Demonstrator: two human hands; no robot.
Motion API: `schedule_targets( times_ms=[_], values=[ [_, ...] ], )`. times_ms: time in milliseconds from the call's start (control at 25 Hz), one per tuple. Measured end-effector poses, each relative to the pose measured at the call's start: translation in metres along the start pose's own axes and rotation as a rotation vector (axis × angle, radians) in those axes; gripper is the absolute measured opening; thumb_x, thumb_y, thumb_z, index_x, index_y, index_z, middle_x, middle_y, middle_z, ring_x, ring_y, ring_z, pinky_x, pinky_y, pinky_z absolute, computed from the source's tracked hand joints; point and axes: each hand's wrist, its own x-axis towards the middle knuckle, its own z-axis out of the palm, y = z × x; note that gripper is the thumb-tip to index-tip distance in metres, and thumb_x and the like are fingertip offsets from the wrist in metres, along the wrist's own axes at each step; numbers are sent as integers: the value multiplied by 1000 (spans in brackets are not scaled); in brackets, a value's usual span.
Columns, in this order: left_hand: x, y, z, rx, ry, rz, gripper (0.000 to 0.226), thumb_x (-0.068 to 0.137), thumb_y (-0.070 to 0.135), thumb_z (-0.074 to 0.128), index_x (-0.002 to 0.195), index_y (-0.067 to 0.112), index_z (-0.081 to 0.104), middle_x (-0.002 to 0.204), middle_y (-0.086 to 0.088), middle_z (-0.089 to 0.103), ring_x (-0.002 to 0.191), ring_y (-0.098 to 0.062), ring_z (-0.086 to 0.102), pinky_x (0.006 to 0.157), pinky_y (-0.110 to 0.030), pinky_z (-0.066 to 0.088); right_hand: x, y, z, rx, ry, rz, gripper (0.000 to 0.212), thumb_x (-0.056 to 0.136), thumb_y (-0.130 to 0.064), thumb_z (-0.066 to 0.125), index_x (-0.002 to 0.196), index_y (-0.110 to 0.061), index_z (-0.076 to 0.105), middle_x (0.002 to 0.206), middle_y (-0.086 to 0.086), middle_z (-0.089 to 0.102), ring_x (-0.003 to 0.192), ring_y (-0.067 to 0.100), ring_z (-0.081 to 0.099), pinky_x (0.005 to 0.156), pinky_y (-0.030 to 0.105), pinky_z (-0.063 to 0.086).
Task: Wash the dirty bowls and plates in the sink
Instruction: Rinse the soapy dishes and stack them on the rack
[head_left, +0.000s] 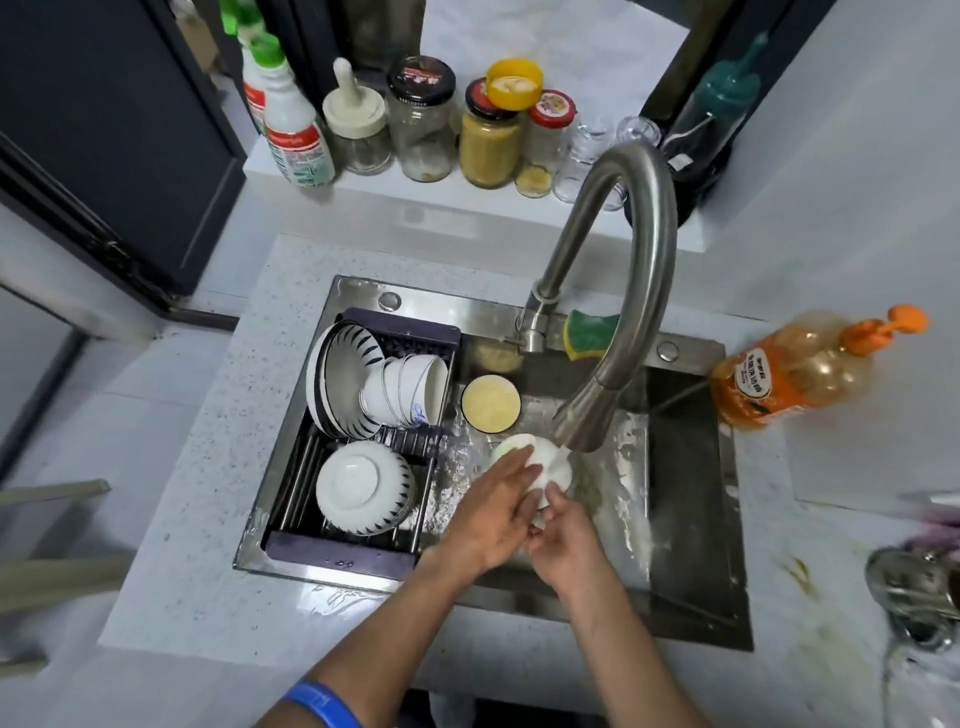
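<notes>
The sink (691, 499) and its curved faucet (623, 291) are showing as brushed metal, wet and glinting; the white bowls (363, 488) in the left rack (337, 545) are looking like glossy glazed ceramic, the far jars (421, 124) like clear glass, the right soap bottle (789, 369) like shiny translucent orange plastic, the counter (208, 493) like speckled matt stone

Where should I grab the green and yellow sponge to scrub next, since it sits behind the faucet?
Pinch the sponge by its long edges, coming from the right of the faucet. It lies on the sink rim behind the faucet's base, which blocks the left; the right side looks clear up to the soap bottle.
</notes>
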Motion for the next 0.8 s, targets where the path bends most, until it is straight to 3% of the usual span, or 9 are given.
schedule_targets(
  times_ms=[120, 200, 400, 520, 640, 720, 800],
  values=[
    [4, 19, 18, 275, -93, 106, 57, 107, 41, 22, 158, 17, 15, 165, 4, -2, 151, -14, -12, 123, -38, -12, 1, -12, -16, 91, -88, 39, 37, 101, -25, 47, 130, -7, 60, 121, 15, 68, 113, 30, 64, 99, 44, 49],
    [11, 34, 26, 373, -128, 147, 60, 106, 42, 18, 158, 15, 6, 165, 2, -7, 151, -15, -13, 121, -37, -17, -6, -20, -25, 149, -159, 22, 37, 103, -23, 39, 130, -9, 60, 127, 18, 65, 122, 31, 58, 110, 43, 39],
    [21, 61, 28, 459, -116, 338, 58, 106, 31, 22, 157, 7, 13, 165, -7, 2, 152, -18, -9, 119, -30, -17, -14, -36, -35, 127, -138, -27, 43, 101, -17, 29, 130, -4, 58, 130, 21, 62, 125, 33, 55, 115, 44, 34],
    [15, 55, 26, 367, -30, 303, 62, 102, 37, 14, 156, 7, 21, 164, -9, 13, 153, -18, 2, 123, -33, -10, -14, -34, -27, 73, -138, -11, 40, 100, -16, 33, 125, -4, 61, 122, 20, 66, 119, 31, 60, 111, 41, 39],
    [9, 36, 25, 335, 41, 203, 60, 104, 42, 12, 155, 13, 26, 162, -7, 25, 152, -18, 13, 125, -38, 0, -9, -25, -22, -15, -98, 9, 34, 95, -11, 40, 117, -3, 65, 106, 16, 73, 101, 26, 69, 90, 36, 54],
    [14, 28, 27, 231, 75, 99, 58, 106, 46, 11, 145, 19, 43, 157, -6, 35, 151, -21, 17, 125, -39, 1, -7, -21, -20, -98, -61, 12, 32, 97, -15, 44, 119, -5, 65, 111, 15, 72, 104, 29, 68, 86, 41, 56],
    [26, 27, 29, 126, 148, -60, 58, 105, 48, 14, 134, 18, 55, 149, -7, 44, 146, -25, 28, 123, -45, 11, -8, -18, -20, -206, -39, -13, 26, 99, -14, 44, 109, -7, 67, 99, 12, 74, 90, 26, 71, 76, 41, 58]
  ],
)
